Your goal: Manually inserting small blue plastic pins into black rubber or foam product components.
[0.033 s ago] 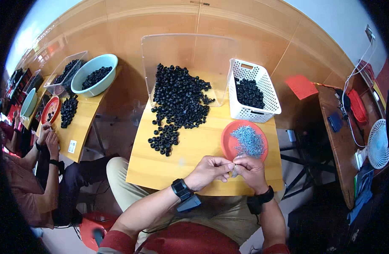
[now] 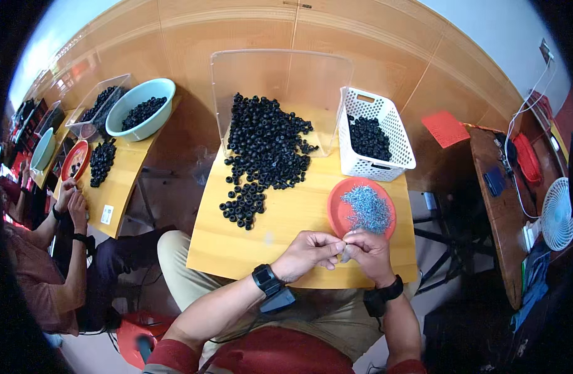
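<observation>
My left hand and my right hand meet at the near edge of the yellow table, thumbs and fingers pinched together. Whatever sits between the fingertips is too small and covered to name. Just beyond my right hand, a red plate bears a heap of small silvery-blue metal pieces. Farther off to the left spreads a large pile of small black ring-shaped parts, with a looser cluster of them on its near side.
A clear plastic bin stands behind the black pile. Right of it is a white perforated basket holding more black parts. At the left, a co-worker sits at another table with a pale green basin. A fan stands far right.
</observation>
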### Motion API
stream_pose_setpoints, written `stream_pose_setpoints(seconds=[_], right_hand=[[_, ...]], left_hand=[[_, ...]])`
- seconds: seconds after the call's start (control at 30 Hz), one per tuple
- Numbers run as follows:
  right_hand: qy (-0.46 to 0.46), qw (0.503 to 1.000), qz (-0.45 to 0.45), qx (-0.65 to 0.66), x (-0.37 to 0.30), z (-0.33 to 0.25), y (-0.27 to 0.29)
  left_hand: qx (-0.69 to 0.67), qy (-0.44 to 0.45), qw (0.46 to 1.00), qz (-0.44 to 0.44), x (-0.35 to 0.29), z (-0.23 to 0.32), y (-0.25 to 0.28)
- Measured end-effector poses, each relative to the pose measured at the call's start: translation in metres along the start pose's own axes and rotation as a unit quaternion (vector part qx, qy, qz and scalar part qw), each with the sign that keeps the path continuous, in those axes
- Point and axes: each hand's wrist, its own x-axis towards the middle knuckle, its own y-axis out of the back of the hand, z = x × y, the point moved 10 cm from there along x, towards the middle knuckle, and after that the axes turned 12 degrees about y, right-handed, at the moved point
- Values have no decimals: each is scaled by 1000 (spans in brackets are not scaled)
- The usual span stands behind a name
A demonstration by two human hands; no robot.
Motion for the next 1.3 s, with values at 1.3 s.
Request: stream_pose_setpoints(seconds=[1.3], right_hand=[[-150,985,-81,8,-4,39,-72]], left_hand=[[76,-169,962,201,-71,-11,77]])
